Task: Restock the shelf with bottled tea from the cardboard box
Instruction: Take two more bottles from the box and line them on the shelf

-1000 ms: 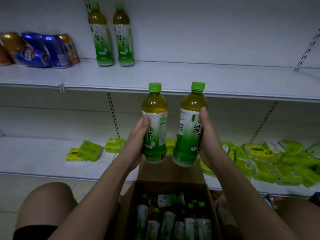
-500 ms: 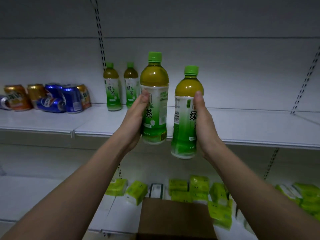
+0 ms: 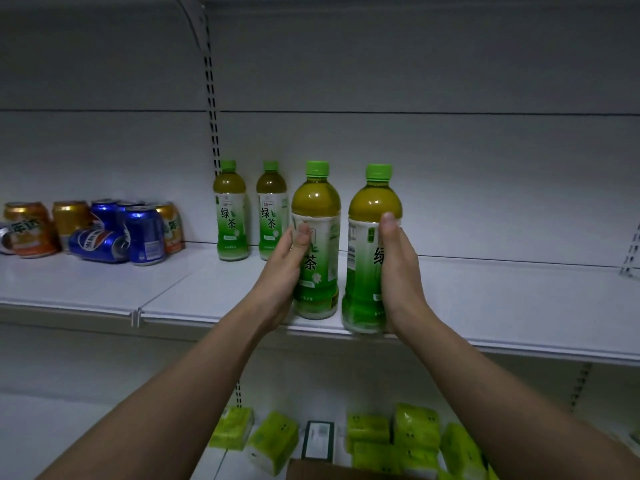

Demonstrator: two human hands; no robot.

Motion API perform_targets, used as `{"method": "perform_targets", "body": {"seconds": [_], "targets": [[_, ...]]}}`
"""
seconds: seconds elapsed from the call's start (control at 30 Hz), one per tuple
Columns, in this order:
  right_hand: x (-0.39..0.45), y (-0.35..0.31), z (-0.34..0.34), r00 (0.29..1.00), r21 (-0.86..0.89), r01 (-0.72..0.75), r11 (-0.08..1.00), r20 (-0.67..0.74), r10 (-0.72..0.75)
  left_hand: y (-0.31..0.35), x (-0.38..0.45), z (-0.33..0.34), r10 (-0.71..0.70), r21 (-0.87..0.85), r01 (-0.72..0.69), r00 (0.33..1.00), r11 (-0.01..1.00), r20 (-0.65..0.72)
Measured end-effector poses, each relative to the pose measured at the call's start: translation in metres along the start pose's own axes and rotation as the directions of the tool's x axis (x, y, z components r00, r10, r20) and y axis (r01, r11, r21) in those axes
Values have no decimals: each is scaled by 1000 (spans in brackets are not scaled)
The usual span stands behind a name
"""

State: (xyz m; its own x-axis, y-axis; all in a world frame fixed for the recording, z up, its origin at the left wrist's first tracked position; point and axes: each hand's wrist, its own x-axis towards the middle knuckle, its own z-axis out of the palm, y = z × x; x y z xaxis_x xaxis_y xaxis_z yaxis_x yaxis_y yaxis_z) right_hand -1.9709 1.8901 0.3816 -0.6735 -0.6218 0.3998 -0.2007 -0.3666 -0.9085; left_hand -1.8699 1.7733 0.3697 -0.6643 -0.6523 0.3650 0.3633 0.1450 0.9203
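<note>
Fingers of each hand wrap one upright tea bottle: left hand (image 3: 282,271), right hand (image 3: 398,268).

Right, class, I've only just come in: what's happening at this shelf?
A person is restocking green tea. The left hand grips one bottle and the right hand grips another, both at the front edge of the shelf. Two bottles already stand at the back, beside some cans.

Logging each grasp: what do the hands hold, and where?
Each hand holds one tea bottle by its labelled middle: left hand, left bottle; right hand, right bottle.
</note>
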Motion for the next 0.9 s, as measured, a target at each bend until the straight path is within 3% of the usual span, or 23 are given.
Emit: {"method": "perform_targets", "body": {"seconds": [0.27,0.47,0.7,0.9], "targets": [[24,15,11,1000,1,1,1000,5,-1,-5,17,-8,-22,66,23,1000,998,-13],[22,11,0,993,-57,-44,997,105,50,-4,10,-11,-39,226,58,995,972,-89],[8,12,-24,982,-287,-10,958,177,63,-3,-12,-13,-90,415,123,991,902,-99],[15,16,-25,976,-422,-11,906,191,101,-6,-2,-13,-38,550,116,988,827,-152]]}}
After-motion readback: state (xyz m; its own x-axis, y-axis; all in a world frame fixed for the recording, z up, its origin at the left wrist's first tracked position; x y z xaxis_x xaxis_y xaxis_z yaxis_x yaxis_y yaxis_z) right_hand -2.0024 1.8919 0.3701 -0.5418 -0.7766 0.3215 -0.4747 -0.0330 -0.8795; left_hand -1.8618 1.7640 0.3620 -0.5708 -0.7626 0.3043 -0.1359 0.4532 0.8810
